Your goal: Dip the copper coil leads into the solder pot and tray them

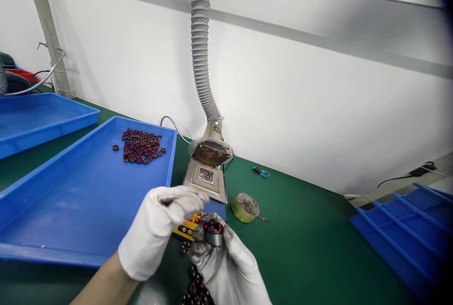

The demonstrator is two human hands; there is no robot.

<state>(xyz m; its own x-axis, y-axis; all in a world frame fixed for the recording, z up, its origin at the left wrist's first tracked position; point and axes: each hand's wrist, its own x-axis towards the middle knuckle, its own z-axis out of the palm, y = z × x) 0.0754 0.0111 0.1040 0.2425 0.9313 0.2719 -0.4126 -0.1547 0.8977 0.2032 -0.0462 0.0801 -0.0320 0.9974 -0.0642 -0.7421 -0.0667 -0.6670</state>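
My right hand (231, 267), in a white glove with dirty fingertips, is closed on a ring-shaped part (213, 235) with a grey side and a dark red and black top. My left hand (161, 229), also gloved, hovers just left of it, its thumb and fingers pinched together. Anything in that pinch is too small or blurred to name. Behind both hands stands a heating unit with a metal top plate (205, 177) and a yellow panel (189, 227) with red digits. Several similar dark ring parts (196, 286) lie below, partly covered by my right hand.
A grey hose (201, 36) with a metal hood (211, 149) hangs over the heating unit. To its right are a round tin (244, 208) with a stick and a small blue-handled tool (261, 172). A blue tray (81, 201) holds many ring parts (141, 147). Blue racks (406, 234) stand right.
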